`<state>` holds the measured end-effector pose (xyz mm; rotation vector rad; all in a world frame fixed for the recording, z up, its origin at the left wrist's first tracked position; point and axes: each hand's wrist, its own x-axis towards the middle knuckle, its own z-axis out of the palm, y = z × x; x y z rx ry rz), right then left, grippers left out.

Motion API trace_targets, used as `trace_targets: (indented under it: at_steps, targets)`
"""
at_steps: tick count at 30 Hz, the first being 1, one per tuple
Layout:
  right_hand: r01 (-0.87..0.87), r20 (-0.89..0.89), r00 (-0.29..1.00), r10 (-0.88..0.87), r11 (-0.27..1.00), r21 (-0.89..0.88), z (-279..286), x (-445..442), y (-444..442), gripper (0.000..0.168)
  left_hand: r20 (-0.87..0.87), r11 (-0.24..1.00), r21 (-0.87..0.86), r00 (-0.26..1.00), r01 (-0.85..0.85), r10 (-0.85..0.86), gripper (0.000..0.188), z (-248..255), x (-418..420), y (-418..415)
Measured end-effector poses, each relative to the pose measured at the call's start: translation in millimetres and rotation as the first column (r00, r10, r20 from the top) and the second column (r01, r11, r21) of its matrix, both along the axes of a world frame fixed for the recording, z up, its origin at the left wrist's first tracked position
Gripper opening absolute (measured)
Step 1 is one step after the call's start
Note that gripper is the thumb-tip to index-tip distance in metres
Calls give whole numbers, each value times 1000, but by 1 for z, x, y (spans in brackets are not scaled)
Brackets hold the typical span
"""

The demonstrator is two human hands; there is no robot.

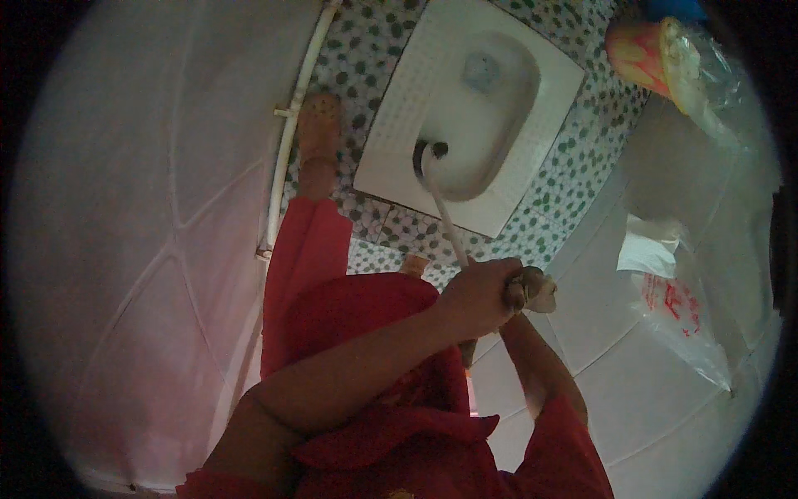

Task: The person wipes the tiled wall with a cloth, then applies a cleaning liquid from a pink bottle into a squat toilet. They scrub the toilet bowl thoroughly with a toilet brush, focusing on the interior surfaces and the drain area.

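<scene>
A white squat toilet is set in the floor in front of me. My left hand is wrapped around a long pale stick-like handle. The handle slants down into the toilet pan, where its far end lies by a dark drain opening and a black curved edge. My right forearm comes up from the right to the same spot. My right hand is mostly hidden behind the left, so its grip is unclear. A pale knobby piece juts out beside the hands; I cannot tell what it is.
A white pipe runs along the left wall beside my tan clog. Pebble-patterned tiles surround the toilet. At the upper right stands a red and yellow bin with a clear liner. A clear bag with red print and white paper hang on the right.
</scene>
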<state>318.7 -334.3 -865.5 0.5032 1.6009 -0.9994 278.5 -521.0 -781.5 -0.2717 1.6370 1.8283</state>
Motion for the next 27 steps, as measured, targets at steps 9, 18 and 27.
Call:
trace_targets:
  at_steps: [9, 18, 27]
  targets:
    - [340, 147, 931, -335, 940, -9, 9, -10, 30, 39, 67, 995, 47, 993, 90, -93, 38, -1, -1, 11]
    - [671, 136, 740, -658, 736, -87, -27, -33, -49, 42, -56, 985, -152, 995, 77, -86, 58, 0, -5, 12]
    - [596, 250, 793, -556, 793, -128, -18, -38, -20, 43, -284, 965, -224, 956, -135, 68, 32, -13, 8, 34]
